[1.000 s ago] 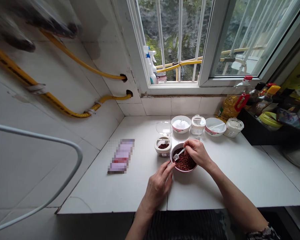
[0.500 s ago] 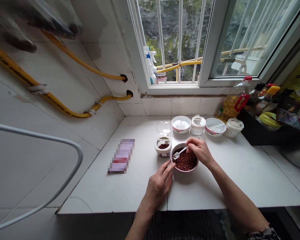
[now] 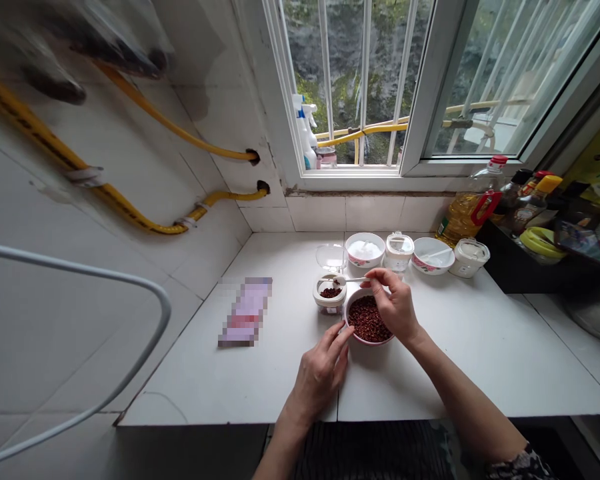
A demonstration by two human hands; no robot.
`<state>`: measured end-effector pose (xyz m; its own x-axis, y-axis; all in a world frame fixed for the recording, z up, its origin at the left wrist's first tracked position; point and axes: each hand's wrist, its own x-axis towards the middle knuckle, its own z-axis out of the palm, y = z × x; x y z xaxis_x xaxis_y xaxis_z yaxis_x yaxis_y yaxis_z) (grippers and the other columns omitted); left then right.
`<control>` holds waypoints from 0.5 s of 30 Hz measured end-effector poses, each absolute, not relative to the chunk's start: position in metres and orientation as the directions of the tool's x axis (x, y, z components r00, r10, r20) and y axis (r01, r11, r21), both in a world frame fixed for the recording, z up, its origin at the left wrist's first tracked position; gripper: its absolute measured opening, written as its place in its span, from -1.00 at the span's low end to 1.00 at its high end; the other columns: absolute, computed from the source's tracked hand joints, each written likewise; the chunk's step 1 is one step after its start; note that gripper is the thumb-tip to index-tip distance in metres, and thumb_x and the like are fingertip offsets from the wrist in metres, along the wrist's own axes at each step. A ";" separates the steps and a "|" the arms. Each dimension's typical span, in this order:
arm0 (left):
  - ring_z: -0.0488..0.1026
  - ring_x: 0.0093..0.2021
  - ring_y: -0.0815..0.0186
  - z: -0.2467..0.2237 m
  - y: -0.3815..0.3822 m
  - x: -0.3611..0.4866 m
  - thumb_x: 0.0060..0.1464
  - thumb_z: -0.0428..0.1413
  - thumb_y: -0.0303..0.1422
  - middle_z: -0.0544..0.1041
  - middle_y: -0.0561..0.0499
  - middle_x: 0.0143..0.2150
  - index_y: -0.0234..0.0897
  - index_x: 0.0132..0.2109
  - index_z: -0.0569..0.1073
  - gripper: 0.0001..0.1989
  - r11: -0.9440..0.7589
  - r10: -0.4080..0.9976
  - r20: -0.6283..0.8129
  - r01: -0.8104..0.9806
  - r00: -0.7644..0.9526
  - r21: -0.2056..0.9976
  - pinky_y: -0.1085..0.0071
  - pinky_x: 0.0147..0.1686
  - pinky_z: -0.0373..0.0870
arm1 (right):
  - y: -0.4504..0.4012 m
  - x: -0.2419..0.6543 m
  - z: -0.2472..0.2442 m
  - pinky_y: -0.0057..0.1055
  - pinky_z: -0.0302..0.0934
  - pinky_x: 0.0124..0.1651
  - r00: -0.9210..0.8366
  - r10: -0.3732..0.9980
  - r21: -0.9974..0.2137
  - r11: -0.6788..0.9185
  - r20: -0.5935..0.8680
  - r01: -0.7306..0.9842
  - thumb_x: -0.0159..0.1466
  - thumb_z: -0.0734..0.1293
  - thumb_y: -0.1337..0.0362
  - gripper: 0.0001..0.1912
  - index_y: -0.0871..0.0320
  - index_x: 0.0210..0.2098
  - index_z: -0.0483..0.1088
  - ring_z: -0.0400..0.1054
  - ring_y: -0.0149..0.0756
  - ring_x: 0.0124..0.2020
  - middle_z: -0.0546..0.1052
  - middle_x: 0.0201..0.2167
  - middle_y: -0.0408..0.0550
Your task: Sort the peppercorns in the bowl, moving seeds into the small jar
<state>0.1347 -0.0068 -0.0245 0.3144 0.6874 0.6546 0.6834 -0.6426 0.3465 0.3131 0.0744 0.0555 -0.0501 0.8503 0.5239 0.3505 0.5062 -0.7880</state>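
A bowl (image 3: 349, 331) with a pinkish outside holds many small dark red-brown peppercorns (image 3: 369, 319). My left hand (image 3: 321, 368) steadies its near left side, fingertips at the rim. Between thumb and fingers of my right hand (image 3: 394, 303) is a small white spoon (image 3: 357, 280), held level above the bowl's far edge. The spoon's head, carrying a few dark bits, is over the mouth of a seasoning jar (image 3: 329, 305). This jar has its clear lid (image 3: 331, 256) flipped back, and some of the same peppercorns lie inside.
Behind stand a bowl of white grains (image 3: 365, 251), a lidded jar (image 3: 399, 251), a bowl with a white spoon (image 3: 433, 256) and another jar (image 3: 471, 257). An oil bottle (image 3: 467, 207) stands back right beside a black bin of bottles. A blurred purple packet (image 3: 245, 313) lies left.
My right hand has lifted the spoon out of the peppercorns and carried it up and left over the open jar. My left hand stays at the bowl.
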 end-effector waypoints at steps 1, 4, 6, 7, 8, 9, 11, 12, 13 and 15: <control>0.56 0.09 0.21 -0.024 -0.007 0.135 0.28 -0.05 -0.56 0.52 -0.18 0.14 -0.20 0.29 0.27 -0.52 -0.641 0.688 0.654 0.685 0.314 0.345 0.37 -0.01 0.58 | 0.073 0.309 0.056 -0.14 0.32 0.03 -0.106 0.803 -0.711 0.573 0.587 0.407 0.37 0.20 0.28 -0.85 0.08 -0.25 0.41 0.52 -0.18 -0.29 0.63 -0.38 -0.03; 0.56 0.09 0.21 -0.023 -0.007 0.135 0.27 -0.04 -0.57 0.52 -0.17 0.15 -0.19 0.30 0.26 -0.50 -0.637 0.692 0.651 0.687 0.311 0.349 0.36 0.00 0.58 | 0.071 0.304 0.056 -0.07 0.23 0.13 -0.270 0.697 -0.535 0.696 0.664 0.479 0.38 0.17 0.34 -0.79 0.07 -0.27 0.42 0.50 -0.20 -0.35 0.63 -0.40 -0.04; 0.56 0.10 0.21 -0.022 -0.007 0.135 0.27 -0.04 -0.57 0.52 -0.16 0.15 -0.17 0.31 0.25 -0.49 -0.638 0.695 0.647 0.684 0.314 0.354 0.36 -0.01 0.58 | 0.071 0.309 0.058 -0.07 0.22 0.12 -0.260 0.707 -0.543 0.684 0.657 0.488 0.37 0.17 0.35 -0.79 0.08 -0.26 0.44 0.49 -0.19 -0.35 0.63 -0.39 -0.04; 0.56 0.10 0.21 -0.022 -0.008 0.135 0.27 -0.04 -0.56 0.52 -0.16 0.15 -0.17 0.32 0.25 -0.49 -0.638 0.697 0.644 0.683 0.315 0.356 0.36 -0.01 0.59 | 0.072 0.313 0.059 -0.09 0.23 0.11 -0.223 0.731 -0.575 0.657 0.645 0.488 0.36 0.19 0.34 -0.80 0.08 -0.26 0.44 0.49 -0.18 -0.32 0.64 -0.39 -0.04; 0.56 0.10 0.21 -0.021 -0.008 0.135 0.27 -0.04 -0.56 0.52 -0.16 0.15 -0.16 0.32 0.25 -0.49 -0.638 0.698 0.642 0.682 0.317 0.358 0.37 -0.01 0.59 | 0.073 0.319 0.061 -0.10 0.24 0.09 -0.175 0.759 -0.616 0.622 0.628 0.484 0.35 0.21 0.34 -0.82 0.08 -0.25 0.45 0.49 -0.16 -0.29 0.64 -0.40 -0.03; 0.56 0.10 0.21 -0.021 -0.008 0.135 0.27 -0.04 -0.56 0.52 -0.16 0.15 -0.16 0.32 0.24 -0.49 -0.638 0.699 0.641 0.681 0.317 0.359 0.37 -0.02 0.59 | 0.074 0.325 0.062 -0.13 0.26 0.05 -0.137 0.787 -0.657 0.585 0.602 0.475 0.33 0.23 0.33 -0.84 0.09 -0.26 0.46 0.48 -0.15 -0.28 0.63 -0.42 -0.04; 0.56 0.10 0.21 -0.022 -0.008 0.135 0.27 -0.03 -0.56 0.52 -0.16 0.15 -0.16 0.31 0.25 -0.49 -0.639 0.696 0.645 0.682 0.316 0.355 0.37 -0.02 0.59 | 0.077 0.338 0.064 -0.20 0.28 -0.03 -0.118 0.833 -0.714 0.528 0.540 0.460 0.28 0.24 0.34 -0.85 0.09 -0.31 0.46 0.46 -0.18 -0.34 0.60 -0.49 -0.09; 0.56 0.10 0.21 -0.022 -0.008 0.135 0.27 -0.03 -0.56 0.52 -0.16 0.15 -0.17 0.31 0.25 -0.50 -0.639 0.694 0.647 0.683 0.315 0.354 0.37 -0.02 0.59 | 0.078 0.344 0.064 -0.22 0.28 -0.05 -0.151 0.850 -0.724 0.513 0.505 0.462 0.26 0.23 0.35 -0.84 0.08 -0.36 0.45 0.44 -0.21 -0.40 0.57 -0.55 -0.13; 0.56 0.10 0.21 -0.022 -0.008 0.135 0.28 -0.03 -0.56 0.52 -0.16 0.15 -0.17 0.31 0.26 -0.51 -0.638 0.695 0.646 0.684 0.314 0.353 0.37 -0.03 0.59 | 0.079 0.348 0.064 -0.24 0.28 -0.07 -0.181 0.860 -0.727 0.502 0.477 0.469 0.24 0.23 0.36 -0.83 0.08 -0.39 0.44 0.42 -0.23 -0.42 0.55 -0.58 -0.16; 0.56 0.09 0.22 -0.023 -0.008 0.135 0.29 -0.04 -0.56 0.52 -0.17 0.14 -0.17 0.29 0.27 -0.52 -0.632 0.701 0.642 0.686 0.310 0.359 0.37 -0.03 0.59 | 0.080 0.352 0.062 -0.28 0.27 -0.12 -0.261 0.865 -0.716 0.501 0.429 0.486 0.21 0.21 0.38 -0.81 0.07 -0.44 0.43 0.40 -0.24 -0.43 0.52 -0.60 -0.16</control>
<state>0.1348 -0.0080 -0.0230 0.3104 0.7014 0.6416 0.6864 -0.6323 0.3592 0.3520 0.0799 0.0619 -0.2606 0.8649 0.4290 0.4859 0.5015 -0.7158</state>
